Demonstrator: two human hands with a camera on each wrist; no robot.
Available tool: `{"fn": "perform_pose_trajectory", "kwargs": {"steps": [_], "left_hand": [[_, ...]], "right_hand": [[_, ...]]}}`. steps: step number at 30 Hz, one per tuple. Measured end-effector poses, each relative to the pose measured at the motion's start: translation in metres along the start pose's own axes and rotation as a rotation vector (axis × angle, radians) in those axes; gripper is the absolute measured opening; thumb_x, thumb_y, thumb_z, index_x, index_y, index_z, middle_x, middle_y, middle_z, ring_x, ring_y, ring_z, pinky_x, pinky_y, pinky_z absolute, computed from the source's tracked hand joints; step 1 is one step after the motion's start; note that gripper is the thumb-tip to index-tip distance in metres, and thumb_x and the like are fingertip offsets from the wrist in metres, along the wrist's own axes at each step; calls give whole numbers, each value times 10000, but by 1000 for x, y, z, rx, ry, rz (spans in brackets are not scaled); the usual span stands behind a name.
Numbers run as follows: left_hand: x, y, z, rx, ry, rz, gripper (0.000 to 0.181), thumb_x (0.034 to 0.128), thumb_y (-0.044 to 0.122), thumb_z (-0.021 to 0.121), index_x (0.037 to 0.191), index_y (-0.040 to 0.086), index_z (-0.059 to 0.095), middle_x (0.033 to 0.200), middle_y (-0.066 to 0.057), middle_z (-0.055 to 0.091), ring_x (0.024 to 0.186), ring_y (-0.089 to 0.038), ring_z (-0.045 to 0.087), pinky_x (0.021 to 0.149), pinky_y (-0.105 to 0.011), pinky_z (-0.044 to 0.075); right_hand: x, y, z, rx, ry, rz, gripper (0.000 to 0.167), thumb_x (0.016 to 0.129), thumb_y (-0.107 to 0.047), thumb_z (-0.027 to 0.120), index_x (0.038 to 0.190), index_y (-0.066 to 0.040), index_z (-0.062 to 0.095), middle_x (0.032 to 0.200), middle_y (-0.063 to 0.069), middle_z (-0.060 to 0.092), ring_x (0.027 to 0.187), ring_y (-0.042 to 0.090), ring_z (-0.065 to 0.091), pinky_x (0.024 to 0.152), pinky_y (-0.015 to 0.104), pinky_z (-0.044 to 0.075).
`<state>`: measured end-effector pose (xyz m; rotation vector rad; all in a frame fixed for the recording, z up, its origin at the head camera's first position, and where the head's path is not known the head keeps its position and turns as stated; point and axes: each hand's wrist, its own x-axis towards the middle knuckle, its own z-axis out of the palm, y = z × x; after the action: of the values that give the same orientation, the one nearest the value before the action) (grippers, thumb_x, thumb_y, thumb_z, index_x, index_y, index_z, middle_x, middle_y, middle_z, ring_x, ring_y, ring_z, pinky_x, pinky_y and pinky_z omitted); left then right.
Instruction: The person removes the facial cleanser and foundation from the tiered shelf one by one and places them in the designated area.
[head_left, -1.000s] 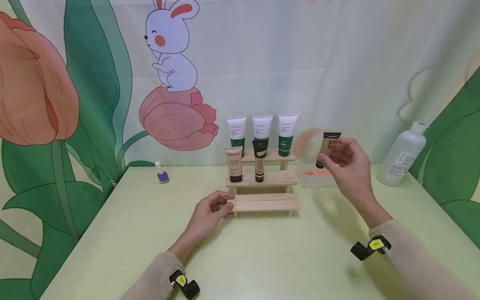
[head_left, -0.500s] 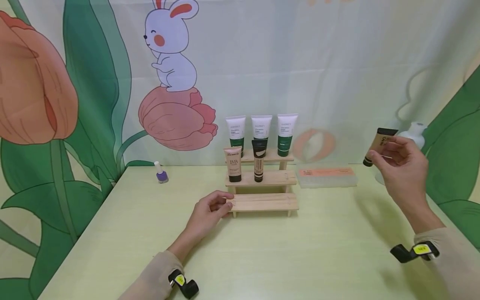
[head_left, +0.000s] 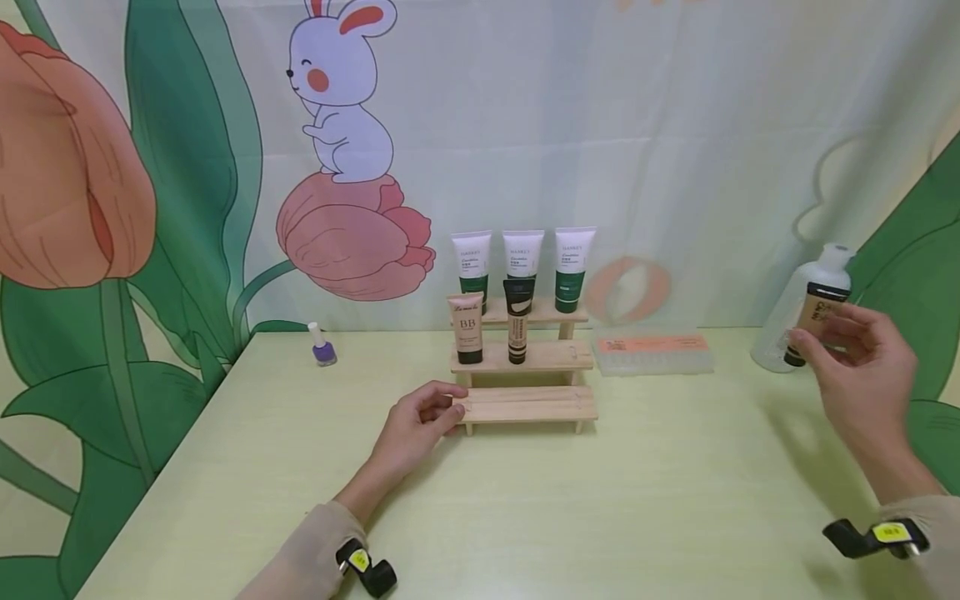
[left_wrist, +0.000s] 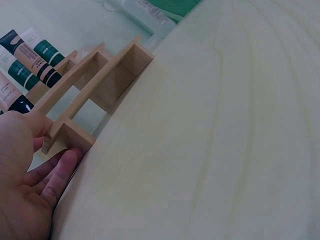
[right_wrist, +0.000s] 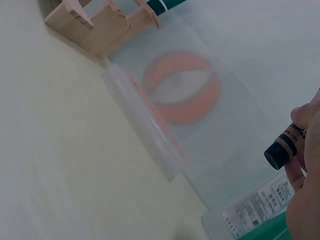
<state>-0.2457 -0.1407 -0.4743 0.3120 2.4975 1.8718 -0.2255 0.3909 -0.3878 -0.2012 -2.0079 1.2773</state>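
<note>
The right hand (head_left: 862,375) pinches a small tan tube with black ends (head_left: 816,323) between thumb and fingers, above the table's right side, in front of a white bottle (head_left: 780,321). In the right wrist view its black cap (right_wrist: 278,154) points away from the fingers. The left hand (head_left: 416,429) grips the left end of the wooden stand's lowest step (head_left: 528,408); in the left wrist view, thumb and fingers lie around that end. A beige BB tube (head_left: 468,329) and a slim black-and-tan tube (head_left: 517,323) stand on the middle step.
On the top step stand three white-and-green tubes (head_left: 573,271). A flat clear box with an orange label (head_left: 654,354) lies right of the stand. A purple nail polish bottle (head_left: 323,350) stands at the back left, before a printed curtain.
The right hand has moved right with the tan tube, from beside the stand to in front of the white bottle, and slightly lower. The left hand has stayed at the step's end.
</note>
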Motion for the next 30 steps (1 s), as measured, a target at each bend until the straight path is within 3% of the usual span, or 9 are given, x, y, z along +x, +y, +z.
{"fn": "perform_pose_trajectory", "kwargs": {"steps": [6,16,23,30], "left_hand": [[-1,0,-1,-3,-7,0,201,1080,174,764,1279,189,792,1089,-70,788,912,-209,752,784,-275,631],[0,-2,-2,-7,-19,14,203,1084,194,763,1285,191,790,1086,-72,787,911,-212,750,789,-285,637],[0,-1,-2,0,-19,16,204,1084,191,761,1286,187,790,1083,-70,782,910,-205,743,789,-284,634],[-1,-2,-2,11,-16,7,199,1086,191,759,1282,194,791,1072,-66,781,895,-206,737,774,-273,618]], "right_hand": [[-8,23,-10,-97,9,55,505,1012,-110,827,1488,-131,657,1134,-238,626,1047,-49,614,884,36,471],[-23,56,-21,-115,-13,178,486,974,-135,870,1435,-146,716,1019,-222,641,939,-48,601,786,9,474],[-35,78,-23,-222,-74,148,494,1001,-195,846,1431,-1,699,955,-306,610,867,-101,587,720,12,474],[-41,94,-22,-271,-212,106,500,1025,-269,822,1396,35,682,936,-306,606,854,-73,573,687,44,482]]}}
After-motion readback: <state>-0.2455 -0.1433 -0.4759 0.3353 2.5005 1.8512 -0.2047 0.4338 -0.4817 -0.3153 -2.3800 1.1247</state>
